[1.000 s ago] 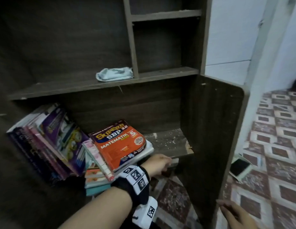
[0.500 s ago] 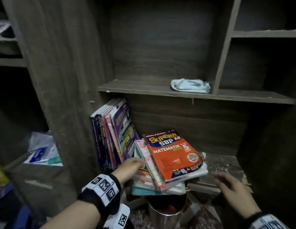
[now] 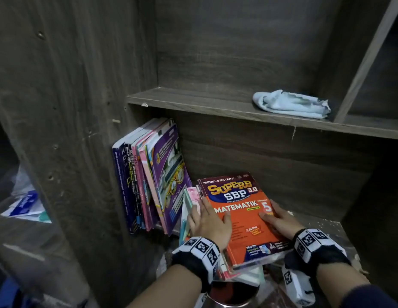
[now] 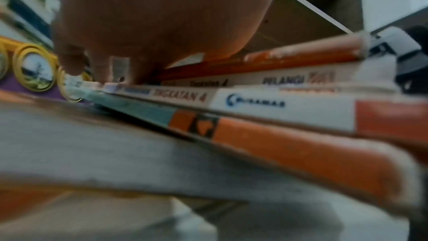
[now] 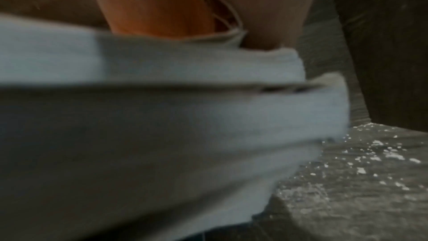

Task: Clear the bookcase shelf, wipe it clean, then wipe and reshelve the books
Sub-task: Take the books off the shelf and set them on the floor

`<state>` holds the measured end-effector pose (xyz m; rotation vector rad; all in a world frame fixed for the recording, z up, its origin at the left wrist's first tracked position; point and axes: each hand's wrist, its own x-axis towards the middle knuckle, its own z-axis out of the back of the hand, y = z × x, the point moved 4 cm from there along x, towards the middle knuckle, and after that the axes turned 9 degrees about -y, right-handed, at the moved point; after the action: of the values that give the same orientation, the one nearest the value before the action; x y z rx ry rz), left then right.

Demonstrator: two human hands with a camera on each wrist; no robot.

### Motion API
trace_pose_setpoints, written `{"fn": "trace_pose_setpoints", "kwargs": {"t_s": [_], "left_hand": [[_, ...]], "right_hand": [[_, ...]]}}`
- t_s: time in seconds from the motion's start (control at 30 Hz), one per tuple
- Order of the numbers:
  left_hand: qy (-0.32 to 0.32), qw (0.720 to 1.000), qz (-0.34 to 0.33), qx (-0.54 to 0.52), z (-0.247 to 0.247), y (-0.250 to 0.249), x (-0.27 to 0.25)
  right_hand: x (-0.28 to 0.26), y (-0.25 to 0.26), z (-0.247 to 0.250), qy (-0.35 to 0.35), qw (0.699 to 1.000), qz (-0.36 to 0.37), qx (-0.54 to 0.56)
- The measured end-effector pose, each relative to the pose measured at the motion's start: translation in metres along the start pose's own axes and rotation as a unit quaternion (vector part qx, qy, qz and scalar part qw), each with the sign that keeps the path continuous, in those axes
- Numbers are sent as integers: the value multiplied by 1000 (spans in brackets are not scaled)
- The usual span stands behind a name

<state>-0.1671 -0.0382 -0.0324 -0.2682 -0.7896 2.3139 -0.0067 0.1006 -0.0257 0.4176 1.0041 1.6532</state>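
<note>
An orange Matematik book [image 3: 240, 216] tops a flat stack of books [image 4: 266, 102] on the dusty lower shelf [image 3: 322, 227]. My left hand [image 3: 207, 218] holds the stack's left side, thumb on the orange cover and fingers [image 4: 102, 69] down along the spines. My right hand [image 3: 278, 218] grips the right side, thumb on the cover and fingers [image 5: 266, 30] curled over the white page edges [image 5: 162, 116]. Several more books [image 3: 149, 178] lean upright against the left wall. A pale blue cloth [image 3: 291, 104] lies on the upper shelf [image 3: 193, 101].
The stack overhangs the shelf's front edge above a shiny metal can [image 3: 233, 294]. White specks cover the bare shelf [image 5: 347, 180] right of the stack. A thick side panel [image 3: 71, 130] stands left, with papers [image 3: 26, 205] in the compartment beyond it. A vertical divider [image 3: 367, 58] rises beside the cloth.
My right hand has come from the shelf's right onto the orange book. My left hand has shifted from the stack's left edge onto the cover. The view has drawn closer.
</note>
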Motion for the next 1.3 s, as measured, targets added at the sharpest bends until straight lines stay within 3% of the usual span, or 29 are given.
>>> {"fn": "trace_pose_setpoints", "kwargs": {"t_s": [0.27,0.37,0.47,0.83,1.03,1.2,1.3], "left_hand": [[78,996,-21,-49,-2,-11,-5],[76,994,-46,-67,-1,-15,-10],[63,984,-76,-150,-12,-9,-3],[71,933,6,-352,-13,5,12],[106,904,-13,-413,-12,-4,14],[79,895,-38,-438,-11,-7,16],[80,872,-48,-480,-5,-15,11]], "right_hand": [[-23,-23,2,-17,999,-22,43],[-37,-29,10,-13,996,-51,73],[-49,-25,21,-28,994,-37,103],[-56,-32,2,-82,977,-6,198],[-58,-39,1,-91,975,10,201],[-49,-54,-9,-37,971,-49,230],[-47,-51,-13,14,962,-55,266]]}}
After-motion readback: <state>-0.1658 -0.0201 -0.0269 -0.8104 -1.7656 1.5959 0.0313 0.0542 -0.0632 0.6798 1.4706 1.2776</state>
